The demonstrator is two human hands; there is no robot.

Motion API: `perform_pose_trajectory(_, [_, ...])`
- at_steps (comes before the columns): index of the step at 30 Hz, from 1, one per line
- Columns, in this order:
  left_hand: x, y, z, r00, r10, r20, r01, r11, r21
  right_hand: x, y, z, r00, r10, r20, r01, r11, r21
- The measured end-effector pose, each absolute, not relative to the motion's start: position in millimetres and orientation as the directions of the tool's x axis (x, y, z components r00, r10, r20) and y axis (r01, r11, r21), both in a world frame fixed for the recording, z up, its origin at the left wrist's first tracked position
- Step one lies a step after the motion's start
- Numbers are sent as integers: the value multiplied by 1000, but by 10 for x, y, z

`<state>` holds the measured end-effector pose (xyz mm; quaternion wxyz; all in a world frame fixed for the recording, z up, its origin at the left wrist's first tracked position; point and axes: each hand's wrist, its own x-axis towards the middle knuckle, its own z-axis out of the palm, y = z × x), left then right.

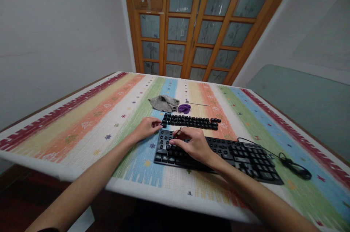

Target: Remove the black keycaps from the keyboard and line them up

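Note:
A black keyboard (pixel 235 155) lies along the near side of the table, many of its upper-left key positions without caps. Behind it, loose black keycaps (pixel 191 121) stand in rows on the cloth. My left hand (pixel 149 129) rests at the left end of these rows, its fingers closed together beside the end keycaps; whatever they hold is hidden. Over the left part of the keyboard, my right hand (pixel 194 144) pinches a small dark piece between thumb and fingers, which looks like a keycap (pixel 178 133).
A crumpled grey cloth (pixel 164 103) and a purple cloth bundle (pixel 184 108) lie behind the keycaps, with a thin rod (pixel 198 104) near them. The keyboard's coiled cable (pixel 295 168) lies at right. A striped tablecloth (pixel 109 126) covers the table.

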<state>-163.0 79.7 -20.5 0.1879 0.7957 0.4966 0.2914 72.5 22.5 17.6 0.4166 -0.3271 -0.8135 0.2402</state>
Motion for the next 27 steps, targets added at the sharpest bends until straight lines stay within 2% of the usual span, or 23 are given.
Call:
perform_pose_trajectory(10, [-1639, 786, -213, 332, 897, 292, 668, -442, 599, 663, 122, 30, -454, 654, 605, 334, 754, -565])
perform_pose_trajectory(20, [-1634, 633, -150, 300, 822, 484, 631, -552, 545, 584, 174, 244, -640, 639, 427, 463, 764, -449])
perform_pose_trajectory(23, [-1628, 584, -143, 329, 792, 514, 591, -597, 542, 533, 213, 272, -640, 651, 408, 471, 752, -462])
perform_pose_trajectory(27, [-1623, 547, -155, 392, 761, 517, 538, -646, 542, 513, 341, 289, -579, 724, 374, 503, 679, -535])
